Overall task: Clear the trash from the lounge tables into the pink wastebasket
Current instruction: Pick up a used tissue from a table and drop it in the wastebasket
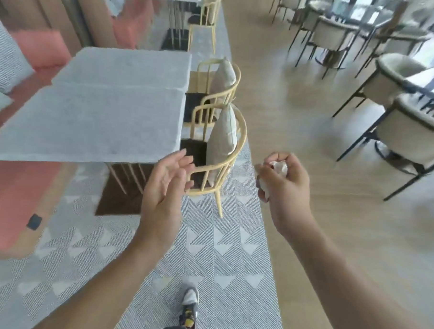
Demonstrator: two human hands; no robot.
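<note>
My right hand (285, 189) is closed around a crumpled white paper wad (279, 167), held over the seam between rug and wood floor. My left hand (166, 182) is open and holds nothing, its fingers spread near the front right corner of the nearest grey lounge table (93, 124). A second grey table (130, 66) butts against it behind; both tops look bare. No pink wastebasket is in view.
Two yellow wooden chairs (219, 149) with beige cushions stand right of the tables. Pink sofas (16, 180) run along the left. A patterned grey rug (207, 251) lies underfoot. Dark-framed cream chairs (406, 132) and tables fill the right. My shoe (190, 305) is below.
</note>
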